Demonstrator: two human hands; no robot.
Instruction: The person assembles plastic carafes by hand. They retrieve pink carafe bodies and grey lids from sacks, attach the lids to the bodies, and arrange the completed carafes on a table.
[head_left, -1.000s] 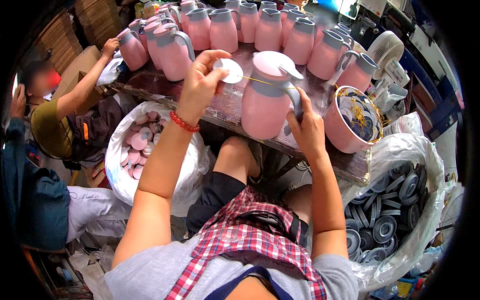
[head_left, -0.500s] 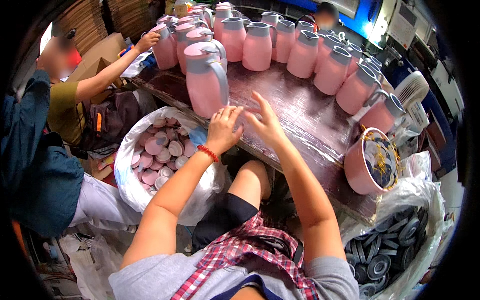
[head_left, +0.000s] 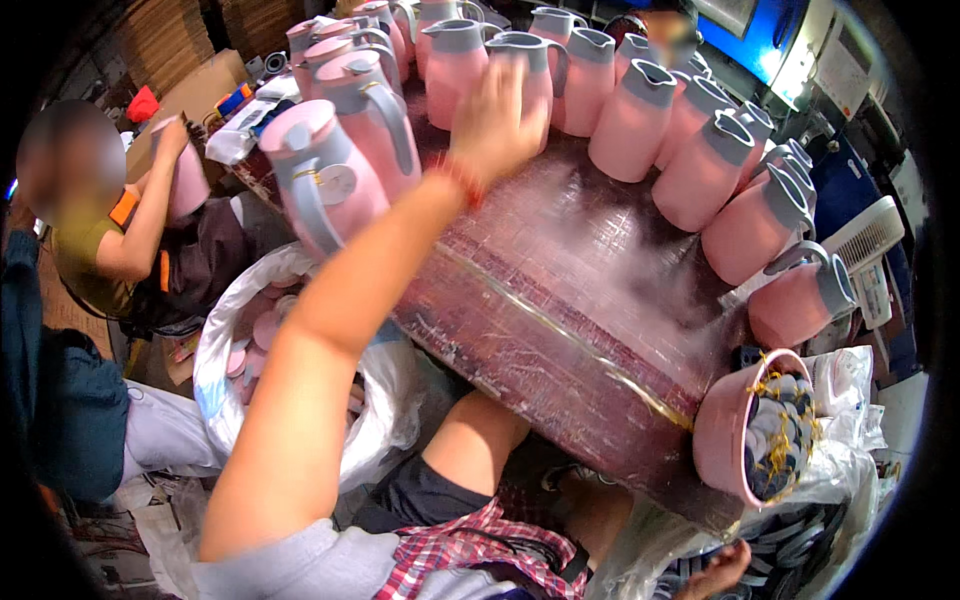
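Note:
My left hand (head_left: 500, 122) reaches across the table to a pink jug with a grey collar (head_left: 535, 70), its fingers stretched out over the jug's front and slightly blurred. Whether they touch it, I cannot tell. Down at the lower right, my right hand (head_left: 722, 570) is over a plastic bag of dark grey ring-shaped lids (head_left: 800, 545); its fingers are small and unclear there. A lidded pink jug (head_left: 330, 195) stands at the table's near left, a round tag tied to its grey handle with gold cord. Another lidded jug (head_left: 370, 125) is right behind it.
Open-topped pink jugs (head_left: 700, 170) line the table's (head_left: 560, 260) far and right sides. A pink bucket (head_left: 720, 430) of round tags with gold cords stands at the right corner. Left of my knee is a white bag (head_left: 215, 375) of pink lids. A co-worker (head_left: 110, 240) handles a jug.
My hands have parted: the left went forward to a jug, the right down to the lid bag. The near jug now shows its tag. The co-worker's jug has left the table.

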